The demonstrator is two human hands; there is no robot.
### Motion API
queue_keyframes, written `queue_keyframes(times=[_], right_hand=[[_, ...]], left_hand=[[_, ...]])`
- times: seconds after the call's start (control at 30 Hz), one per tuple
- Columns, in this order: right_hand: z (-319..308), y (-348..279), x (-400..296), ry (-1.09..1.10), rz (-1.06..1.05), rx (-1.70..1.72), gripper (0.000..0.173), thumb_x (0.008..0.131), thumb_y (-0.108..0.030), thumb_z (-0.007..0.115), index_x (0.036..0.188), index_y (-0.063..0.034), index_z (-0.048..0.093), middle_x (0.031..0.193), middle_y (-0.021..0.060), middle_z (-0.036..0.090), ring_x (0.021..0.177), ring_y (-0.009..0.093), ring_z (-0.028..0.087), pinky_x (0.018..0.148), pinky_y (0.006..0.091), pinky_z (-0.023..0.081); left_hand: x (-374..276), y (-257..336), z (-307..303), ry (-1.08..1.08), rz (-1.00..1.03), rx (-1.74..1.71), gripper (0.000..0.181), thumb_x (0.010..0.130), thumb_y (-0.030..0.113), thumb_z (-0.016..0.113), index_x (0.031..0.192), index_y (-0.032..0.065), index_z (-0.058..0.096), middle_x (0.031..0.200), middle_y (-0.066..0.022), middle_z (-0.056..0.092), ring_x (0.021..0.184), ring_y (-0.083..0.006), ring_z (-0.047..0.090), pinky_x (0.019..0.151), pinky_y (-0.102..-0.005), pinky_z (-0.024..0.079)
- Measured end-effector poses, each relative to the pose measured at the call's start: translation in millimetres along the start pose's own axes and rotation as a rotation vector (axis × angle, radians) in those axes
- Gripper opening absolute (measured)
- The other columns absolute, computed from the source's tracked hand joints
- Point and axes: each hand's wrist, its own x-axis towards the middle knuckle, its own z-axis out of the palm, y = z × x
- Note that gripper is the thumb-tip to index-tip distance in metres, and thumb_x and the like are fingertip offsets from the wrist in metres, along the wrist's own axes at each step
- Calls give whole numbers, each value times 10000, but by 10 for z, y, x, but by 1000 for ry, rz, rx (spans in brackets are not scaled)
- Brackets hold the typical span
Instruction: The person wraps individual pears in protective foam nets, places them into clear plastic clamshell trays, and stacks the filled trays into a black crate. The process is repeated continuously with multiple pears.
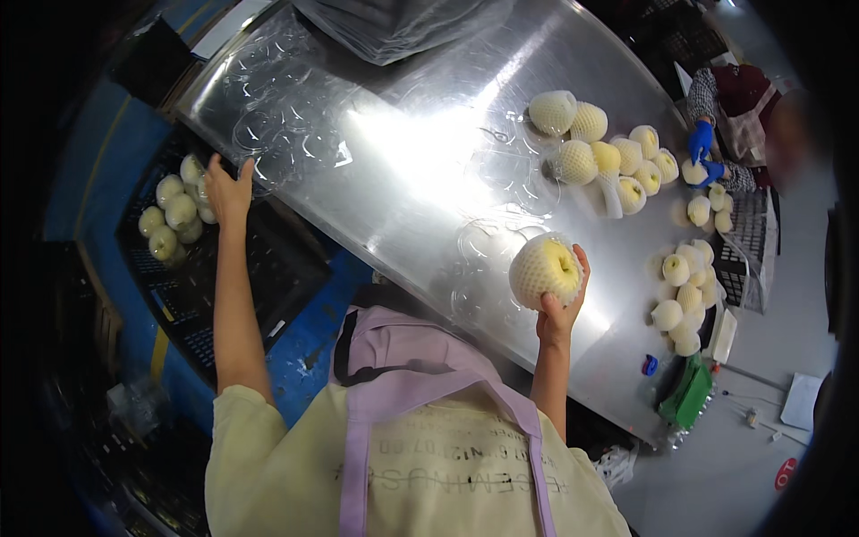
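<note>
My right hand (561, 305) grips a pale yellow apple or pear (547, 270) in a white foam net sleeve, above the steel table near clear plastic trays (476, 268). At the left, my left hand (229, 184) is stretched over the table's corner with thumb and fingers apart, beside a clear plastic clamshell tray (265, 154). Its fingers overlap packed pale fruit (181, 211) in a black plastic crate (194, 329); whether they touch it I cannot tell. More netted fruits (576, 163) lie on the table's right part.
A grey plastic-covered bundle (402, 27) stands at the table's far edge. At the right are more netted fruits (689, 295), a green box (686, 396) and a small blue item (649, 365). A co-worker's blue-gloved hands (701, 144) hold fruit beyond the steel table (396, 221).
</note>
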Motion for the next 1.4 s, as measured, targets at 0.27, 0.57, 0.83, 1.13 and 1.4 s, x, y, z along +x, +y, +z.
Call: queue_keyframes(times=[0.27,0.57,0.83,1.13,1.4], right_hand=[[-31,81,109,-124,-24,-90,898,585,-210,795,1311,-25,300,1175,145,478,1082,254,512,910,360,452],[114,50,482,-489,-76,-335,837,564,-142,809,1266,-14,371,1159,116,481,1081,207,498,914,314,433],[486,213,361,-838,-369,-677,765,527,-205,773,1224,-131,466,1201,185,456,1081,362,483,916,401,422],[755,445,131,-858,-516,-1111,769,534,-234,776,1233,-176,462,1195,161,451,1084,331,463,873,436,386],[813,448,50,-709,-456,-1157,823,523,-232,779,1264,-157,428,1191,168,459,1076,334,469,892,448,366]], left_hand=[[-1656,1629,-519,-1256,-41,-925,413,797,201,683,1142,41,522,789,-29,573,649,-111,538,590,-254,453],[-1973,1886,-194,-1345,-370,-1219,143,806,77,651,885,49,535,661,-1,567,521,-66,504,432,-204,400],[-1694,1743,-161,-1280,-400,-1209,132,795,85,672,886,36,591,662,12,580,541,-36,483,452,-182,362],[-1836,1733,-90,-1135,-392,-1264,171,759,93,698,871,12,598,680,-16,596,615,-63,530,547,-200,422],[-1808,1745,-111,-1152,-400,-1208,160,763,88,691,871,12,601,690,-27,606,622,-79,557,579,-215,453]])
